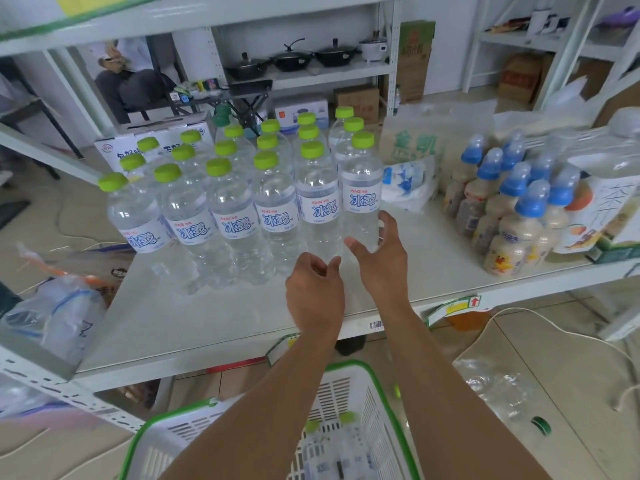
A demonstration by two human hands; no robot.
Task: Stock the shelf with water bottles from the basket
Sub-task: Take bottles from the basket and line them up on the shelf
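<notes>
Bottles (239, 220) clear plastic, round green caps | basket (349, 393) white, slotted walls

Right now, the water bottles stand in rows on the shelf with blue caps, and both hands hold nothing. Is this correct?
Only the colour is wrong. In the head view the water bottles stand in rows on the shelf with green caps, not blue. The left hand and right hand do hold nothing.

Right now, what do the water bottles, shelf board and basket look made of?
Water bottles: clear glossy plastic, contents show through. Shelf board: probably painted metal, smooth pale sheen mirrors the bottles. Basket: moulded white plastic, slotted walls, green rim.
</notes>
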